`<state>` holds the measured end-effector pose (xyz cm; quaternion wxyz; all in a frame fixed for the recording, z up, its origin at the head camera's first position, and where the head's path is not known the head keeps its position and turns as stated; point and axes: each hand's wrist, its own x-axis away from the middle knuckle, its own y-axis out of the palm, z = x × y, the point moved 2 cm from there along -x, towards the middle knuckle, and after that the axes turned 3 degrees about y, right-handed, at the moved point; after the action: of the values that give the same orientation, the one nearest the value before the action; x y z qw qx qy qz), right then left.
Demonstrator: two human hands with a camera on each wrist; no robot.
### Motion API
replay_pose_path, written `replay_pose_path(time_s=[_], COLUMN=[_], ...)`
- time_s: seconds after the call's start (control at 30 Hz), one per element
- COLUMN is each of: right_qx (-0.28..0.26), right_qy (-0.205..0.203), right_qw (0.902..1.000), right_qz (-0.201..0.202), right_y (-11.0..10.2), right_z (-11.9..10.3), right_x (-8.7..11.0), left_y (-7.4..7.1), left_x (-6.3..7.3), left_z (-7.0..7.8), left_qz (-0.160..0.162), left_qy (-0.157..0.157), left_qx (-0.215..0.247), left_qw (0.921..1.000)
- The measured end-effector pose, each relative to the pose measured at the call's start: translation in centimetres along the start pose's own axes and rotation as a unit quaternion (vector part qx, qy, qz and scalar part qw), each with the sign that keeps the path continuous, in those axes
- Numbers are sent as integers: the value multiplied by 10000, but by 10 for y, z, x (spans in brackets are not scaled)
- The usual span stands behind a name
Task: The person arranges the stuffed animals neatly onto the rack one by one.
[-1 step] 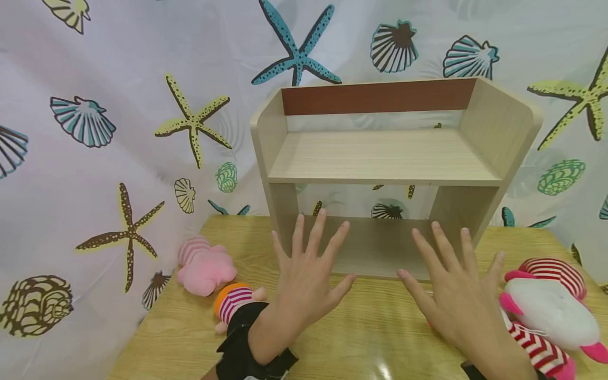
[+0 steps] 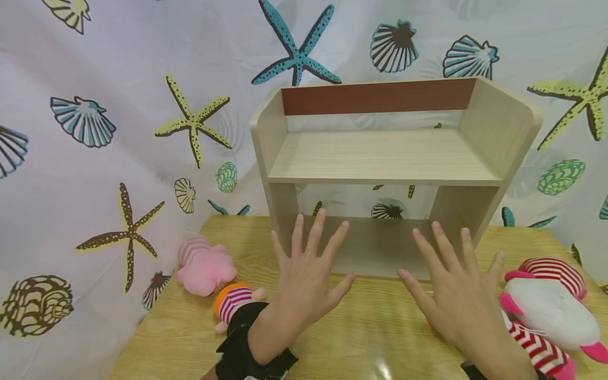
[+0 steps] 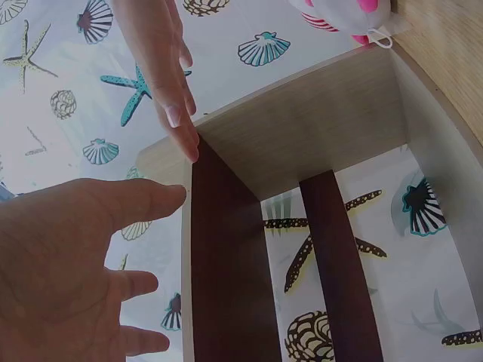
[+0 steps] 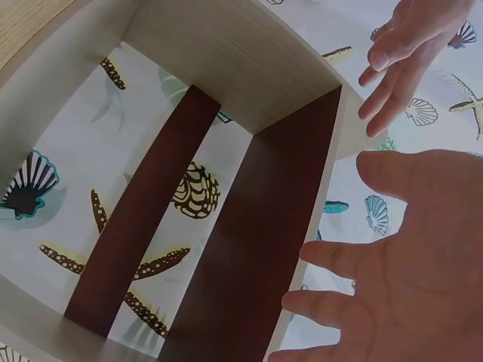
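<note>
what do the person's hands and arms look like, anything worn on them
The left hand and right hand are bare, with no gloves or rings visible. A wide black band with uneven edges wraps the left wrist. Only a bit of a black band shows at the right wrist, by the frame's bottom edge. No sleeves are visible.

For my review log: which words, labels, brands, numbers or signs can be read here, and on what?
No readable text in any view.
Black left wrist strap: a pale mark at the head picture's bottom edge, too small to tell whether it is lettering.
White cloth backdrop printed with shells and starfish: no lettering seen.
Pale wood-grain two-tier shelf: no lettering seen.
</note>
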<state>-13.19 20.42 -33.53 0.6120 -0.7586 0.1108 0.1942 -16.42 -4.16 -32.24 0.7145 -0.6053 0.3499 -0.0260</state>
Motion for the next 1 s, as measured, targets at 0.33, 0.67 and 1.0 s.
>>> replay_pose_path(time_s=[0.33,0.67,1.0], right_qx=[-794,-1096,-1326], right_qy=[439,1111,1062], right_qw=[9889,9823,9802], right_qz=[1175,1038,1015], right_y=[-45,-46,-33], right_z=[50,87,100], right_x=[-27,-63,-77], left_y=[-16,-10,-7], left_x=[18,56,61], left_z=[-41,-67,-70], left_qz=[-134,-723,-576], left_qy=[-285,-189,-415], left_qx=[178,27,69], left_qw=[9993,9972,9975])
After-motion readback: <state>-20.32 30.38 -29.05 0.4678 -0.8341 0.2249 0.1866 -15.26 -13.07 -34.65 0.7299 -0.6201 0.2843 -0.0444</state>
